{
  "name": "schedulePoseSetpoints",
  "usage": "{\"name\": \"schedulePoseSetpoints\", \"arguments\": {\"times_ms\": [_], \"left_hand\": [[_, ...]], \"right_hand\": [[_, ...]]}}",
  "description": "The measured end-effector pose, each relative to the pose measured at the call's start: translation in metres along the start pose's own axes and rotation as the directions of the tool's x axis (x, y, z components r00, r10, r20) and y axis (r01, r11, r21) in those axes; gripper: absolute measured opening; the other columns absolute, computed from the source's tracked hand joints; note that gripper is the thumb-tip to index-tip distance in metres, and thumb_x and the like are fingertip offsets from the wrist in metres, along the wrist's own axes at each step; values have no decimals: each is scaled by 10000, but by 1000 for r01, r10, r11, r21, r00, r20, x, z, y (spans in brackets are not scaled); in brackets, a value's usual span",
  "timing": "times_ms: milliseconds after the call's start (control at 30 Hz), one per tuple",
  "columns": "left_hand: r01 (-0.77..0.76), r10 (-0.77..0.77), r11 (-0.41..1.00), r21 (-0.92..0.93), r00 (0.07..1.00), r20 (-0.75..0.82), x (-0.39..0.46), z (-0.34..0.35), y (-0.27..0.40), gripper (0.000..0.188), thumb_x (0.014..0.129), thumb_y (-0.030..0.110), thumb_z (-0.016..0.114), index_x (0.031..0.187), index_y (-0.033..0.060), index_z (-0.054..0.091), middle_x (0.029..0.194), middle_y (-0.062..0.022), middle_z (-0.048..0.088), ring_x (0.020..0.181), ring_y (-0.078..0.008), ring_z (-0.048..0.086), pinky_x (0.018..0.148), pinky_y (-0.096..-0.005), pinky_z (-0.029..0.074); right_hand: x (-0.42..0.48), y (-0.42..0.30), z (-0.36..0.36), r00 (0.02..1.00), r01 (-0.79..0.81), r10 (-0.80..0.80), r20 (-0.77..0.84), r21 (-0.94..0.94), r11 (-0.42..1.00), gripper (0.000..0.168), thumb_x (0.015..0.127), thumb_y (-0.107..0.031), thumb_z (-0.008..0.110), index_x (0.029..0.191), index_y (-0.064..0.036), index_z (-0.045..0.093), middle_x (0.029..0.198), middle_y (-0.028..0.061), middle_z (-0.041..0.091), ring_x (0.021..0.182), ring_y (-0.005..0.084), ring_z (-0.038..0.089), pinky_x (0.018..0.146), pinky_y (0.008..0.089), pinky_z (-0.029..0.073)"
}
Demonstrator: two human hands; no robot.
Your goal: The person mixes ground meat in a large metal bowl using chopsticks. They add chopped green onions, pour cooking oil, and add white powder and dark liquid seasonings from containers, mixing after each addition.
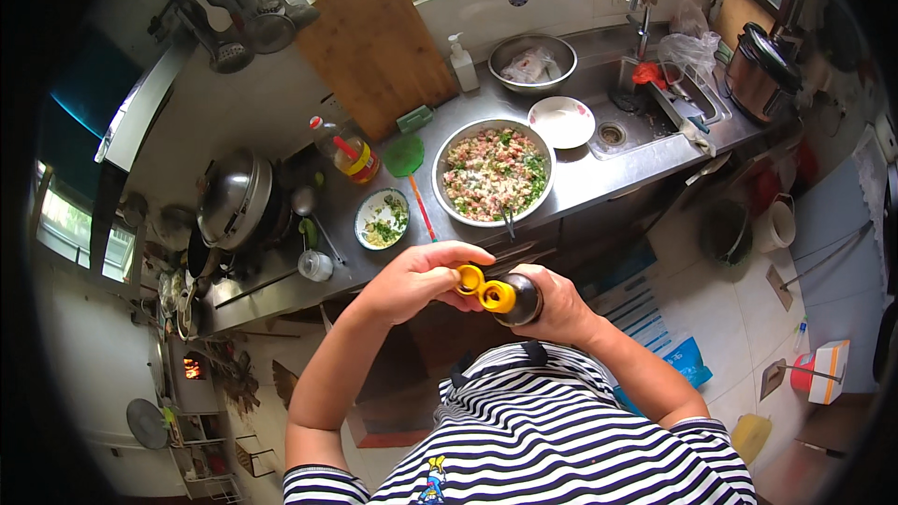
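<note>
My right hand [561,305] grips a dark bottle [523,300] near my waist, its yellow flip-top cap [497,296] tipped open. With thumb and fingers, my left hand [421,277] holds the raised lid of that cap. Beyond both hands, on the steel counter, stands a large metal bowl [438,179] of chopped meat and green herbs, with utensil handles leaning on its near rim. Left of it are a small bowl [359,224] of chopped greens, an orange-red stick-like handle [421,207], a green flat round thing [404,156] and an oil bottle [351,154].
A white plate [561,123] lies beside the sink [645,130]. Behind it, a steel bowl [498,77] holds a plastic bag. A wooden board [379,49] leans on the wall. A lidded wok [235,200] stands left, an electric cooker [761,73] far right.
</note>
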State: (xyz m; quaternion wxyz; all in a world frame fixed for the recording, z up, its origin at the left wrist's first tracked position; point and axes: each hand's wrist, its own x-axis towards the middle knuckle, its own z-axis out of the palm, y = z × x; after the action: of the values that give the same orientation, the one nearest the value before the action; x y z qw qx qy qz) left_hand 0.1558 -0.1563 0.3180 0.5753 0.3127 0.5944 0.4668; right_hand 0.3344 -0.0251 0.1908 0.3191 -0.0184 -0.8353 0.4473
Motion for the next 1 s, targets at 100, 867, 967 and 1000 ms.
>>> {"name": "schedulePoseSetpoints", "arguments": {"times_ms": [100, 867, 967, 1000], "left_hand": [[28, 37, 953, -303, 978, 207, 12, 4, -31, 343, 944, 167, 505, 1233, -17, 507, 1049, -130, 609, 850, -200, 663, 756, -325, 571], [-338, 518, 762, 551, 830, -206, 80, 62, -137, 902, 688, 304, 808, 1383, 19, 309, 1275, -217, 458, 1202, -330, 458, 1022, -401, 371], [-399, 586, 770, 497, 750, -306, 86, 80, -129, 930, 663, 292, 828, 1359, 30, 269, 1251, -210, 444, 1167, -351, 481, 983, -409, 403], [-416, 593, 779, 469, 732, -335, 88, 81, -126, 901, 663, 288, 829, 1336, 29, 288, 1230, -201, 456, 1149, -351, 494, 961, -408, 419]], "right_hand": [[-2, 1, 1, 999, 22, -20, -35, 43, 999, 737, 546, -97, 853, 1155, -79, 438, 991, 135, 603, 877, 321, 637, 767, 355, 525], [36, 10, -36, 869, -252, 400, -291, 434, 865, 372, 797, -13, 688, 1120, -22, 503, 997, 62, 622, 937, 141, 599, 849, 288, 482], [48, -4, -42, 857, -188, 396, -329, 516, 836, 321, 828, -95, 679, 1102, 4, 543, 1001, 90, 646, 933, 161, 612, 868, 310, 477], [51, -8, -44, 859, -149, 377, -346, 535, 831, 327, 834, -148, 686, 1088, 15, 560, 996, 106, 652, 926, 170, 615, 867, 313, 477]]}}
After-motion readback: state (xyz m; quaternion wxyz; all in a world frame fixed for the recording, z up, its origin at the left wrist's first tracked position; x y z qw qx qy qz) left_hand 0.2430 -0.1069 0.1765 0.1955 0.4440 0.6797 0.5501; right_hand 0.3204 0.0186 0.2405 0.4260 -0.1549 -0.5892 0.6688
